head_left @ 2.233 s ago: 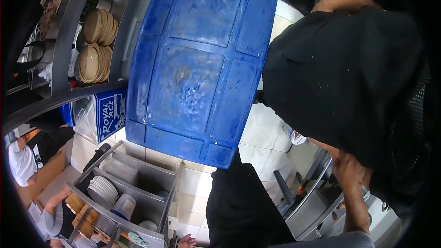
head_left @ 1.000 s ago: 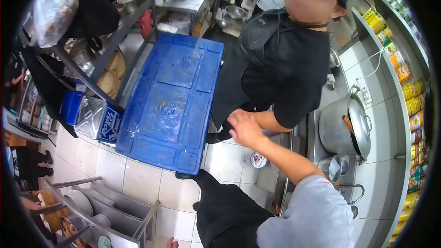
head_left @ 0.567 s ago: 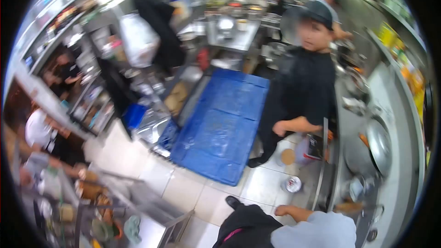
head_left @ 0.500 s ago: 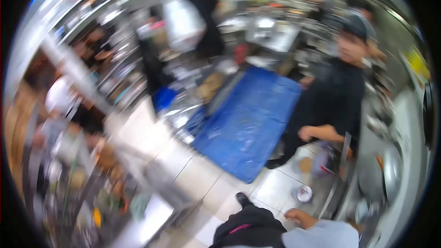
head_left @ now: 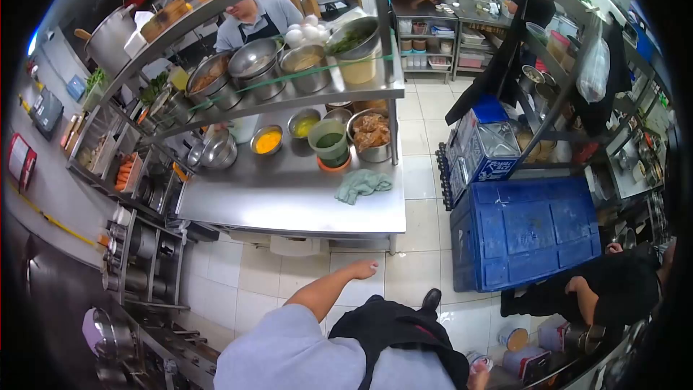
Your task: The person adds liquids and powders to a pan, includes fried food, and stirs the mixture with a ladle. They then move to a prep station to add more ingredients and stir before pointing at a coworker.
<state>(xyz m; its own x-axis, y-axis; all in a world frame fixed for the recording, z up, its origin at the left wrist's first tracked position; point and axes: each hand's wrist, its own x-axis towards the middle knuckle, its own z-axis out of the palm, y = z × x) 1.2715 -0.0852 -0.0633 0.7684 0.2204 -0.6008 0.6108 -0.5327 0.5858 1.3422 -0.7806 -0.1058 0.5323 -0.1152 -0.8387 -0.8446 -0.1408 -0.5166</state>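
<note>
My left hand is held low over the floor tiles, in front of the steel worktable. Its fingers are curled in; a small pale spot shows at the fingertips, and whether they hold anything is unclear. At the bottom edge my right hand shows only in part, beside a small tub, its fingers blurred. On the worktable lie a green cloth, a green-filled container, a bowl of orange liquid and a pot of brown food.
Metal bowls and eggs fill the shelf above the worktable. A large blue chest stands right of the aisle, with a co-worker in black beside it. Another person is behind the shelf. Tubs sit on the floor at lower right.
The view has swung left and sharpened, bringing the worktable to the middle and the blue chest to the right. My left hand has come into view; my right hand now sits at the bottom edge.
</note>
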